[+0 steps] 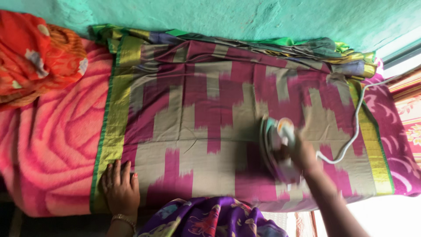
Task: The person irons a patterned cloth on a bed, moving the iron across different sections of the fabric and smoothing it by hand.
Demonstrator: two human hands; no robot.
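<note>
A magenta and beige patterned cloth (206, 118) with green and gold borders lies spread flat over a pink blanket (52, 140). My right hand (302, 156) grips the handle of a pale electric iron (277, 145), which rests on the cloth right of centre and looks blurred. Its white cord (355, 127) trails off to the right. My left hand (120, 186) lies flat, fingers apart, on the cloth's near left corner by the green-gold border (112, 127); a bracelet circles the wrist.
An orange and red flowered cloth (39, 57) is bunched at the far left. More folded cloth is heaped along the teal wall (245, 17). Purple printed fabric (210, 217) hangs at the near edge. A bright window frame (401, 57) is at right.
</note>
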